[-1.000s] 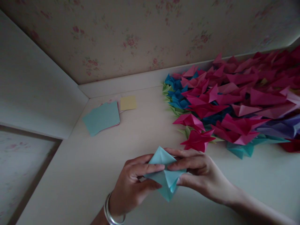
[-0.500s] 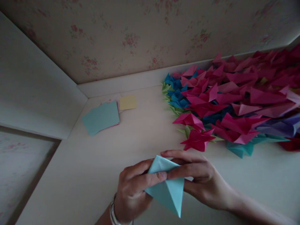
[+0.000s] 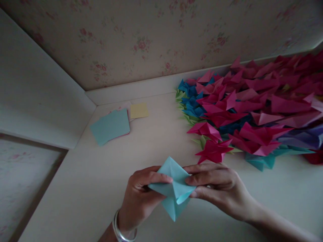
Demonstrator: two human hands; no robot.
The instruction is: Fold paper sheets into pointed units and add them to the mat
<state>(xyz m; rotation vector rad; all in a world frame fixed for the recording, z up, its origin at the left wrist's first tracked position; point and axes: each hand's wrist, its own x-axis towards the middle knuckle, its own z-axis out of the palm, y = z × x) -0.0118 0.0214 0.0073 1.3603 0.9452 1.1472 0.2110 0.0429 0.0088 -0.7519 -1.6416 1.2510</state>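
A light-blue folded origami paper (image 3: pixel 176 185) is held between both hands above the white table, with one point up and one down. My left hand (image 3: pixel 143 195) grips its left side, the index finger lying over the front near the middle crease; its thumb is hidden behind a flap. On the right edge, my right hand (image 3: pixel 219 188) pinches the paper between thumb and fingers. A loose flap curls outward near the right thumb. Silver bangles (image 3: pixel 121 232) circle the left wrist.
Folded paper flowers (image 3: pixel 262 101), mostly pink with some blue, green and purple, crowd the table's right side. A blue paper stack (image 3: pixel 111 126) and a yellow paper square (image 3: pixel 139 110) lie at the back left. A white panel (image 3: pixel 37 84) stands left; flowered wallpaper (image 3: pixel 141 43) covers the wall.
The upper flap, pulled down into a long point half a second ago, now sits folded back up with its edge curling. The left hand has shifted slightly up; both hands keep hold.
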